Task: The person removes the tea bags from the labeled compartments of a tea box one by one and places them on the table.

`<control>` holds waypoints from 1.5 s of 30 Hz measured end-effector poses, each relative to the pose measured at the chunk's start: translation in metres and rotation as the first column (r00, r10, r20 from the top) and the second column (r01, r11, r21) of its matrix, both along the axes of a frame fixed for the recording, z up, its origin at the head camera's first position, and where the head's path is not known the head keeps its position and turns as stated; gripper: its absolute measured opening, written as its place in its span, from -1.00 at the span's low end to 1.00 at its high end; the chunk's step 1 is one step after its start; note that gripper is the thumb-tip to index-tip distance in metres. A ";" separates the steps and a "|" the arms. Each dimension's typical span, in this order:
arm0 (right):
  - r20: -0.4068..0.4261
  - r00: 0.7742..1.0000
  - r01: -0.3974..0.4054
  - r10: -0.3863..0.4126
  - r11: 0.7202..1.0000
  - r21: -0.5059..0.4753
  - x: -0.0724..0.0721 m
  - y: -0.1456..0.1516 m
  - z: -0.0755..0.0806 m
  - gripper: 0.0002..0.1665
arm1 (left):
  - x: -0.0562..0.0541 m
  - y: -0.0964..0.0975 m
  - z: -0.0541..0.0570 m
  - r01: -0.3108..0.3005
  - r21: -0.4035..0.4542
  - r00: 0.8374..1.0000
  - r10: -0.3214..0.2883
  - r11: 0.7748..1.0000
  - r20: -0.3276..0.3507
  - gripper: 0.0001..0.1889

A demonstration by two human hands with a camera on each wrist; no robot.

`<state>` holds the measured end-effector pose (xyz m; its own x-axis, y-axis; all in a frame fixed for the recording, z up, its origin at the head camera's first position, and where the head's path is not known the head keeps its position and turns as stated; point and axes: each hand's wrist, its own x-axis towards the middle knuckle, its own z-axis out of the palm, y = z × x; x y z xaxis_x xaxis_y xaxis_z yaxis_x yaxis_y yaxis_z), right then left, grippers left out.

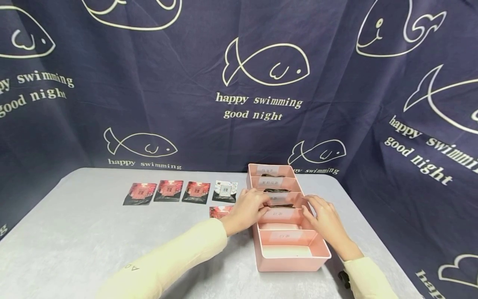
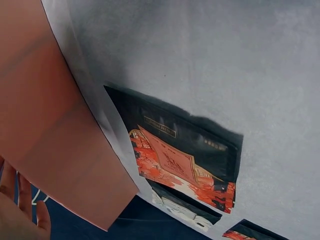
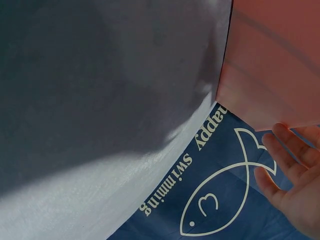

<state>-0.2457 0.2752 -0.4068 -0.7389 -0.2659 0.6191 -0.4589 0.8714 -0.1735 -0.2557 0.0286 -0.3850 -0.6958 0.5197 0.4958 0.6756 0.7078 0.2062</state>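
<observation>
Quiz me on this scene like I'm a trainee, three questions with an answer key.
1. How many printed sachets are visible on the tabletop, outside the pink divided box?
2. True or false: the right hand is at the box's right side.
3. Which hand is nearer the white-and-black sachet: A, the right hand, or B, the left hand?

Key: 1. Five, one partly hidden. 2. True. 3. B.

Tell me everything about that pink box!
The box is long, open-topped and looks like smooth plastic. Dividers split it into five slots, each with a pale label. Dark packets are in the three far slots; I see none in the two nearest. It sits upright on the table. The left hand reaches in from the left; the right hand touches its right edge.
</observation>
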 end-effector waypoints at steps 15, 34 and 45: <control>-0.008 1.000 -0.004 0.004 1.000 0.004 0.000 0.000 -0.001 -0.70 | -0.002 -0.005 0.006 -0.015 0.070 1.000 0.015 0.997 -0.005 -0.95; -0.010 1.000 0.013 -0.013 1.000 0.009 -0.001 0.001 -0.002 -0.69 | -0.006 -0.009 0.026 -0.044 0.236 0.988 0.078 0.971 -0.135 -0.96; -0.027 1.000 0.004 -0.003 1.000 0.006 -0.001 0.002 -0.003 -0.69 | -0.002 -0.019 0.054 -0.022 0.311 0.981 0.081 0.950 -0.177 -0.94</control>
<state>-0.2468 0.2768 -0.4099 -0.7231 -0.2674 0.6369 -0.4603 0.8740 -0.1556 -0.2581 0.0099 -0.3314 -0.5985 0.2881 0.7476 0.6869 0.6648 0.2937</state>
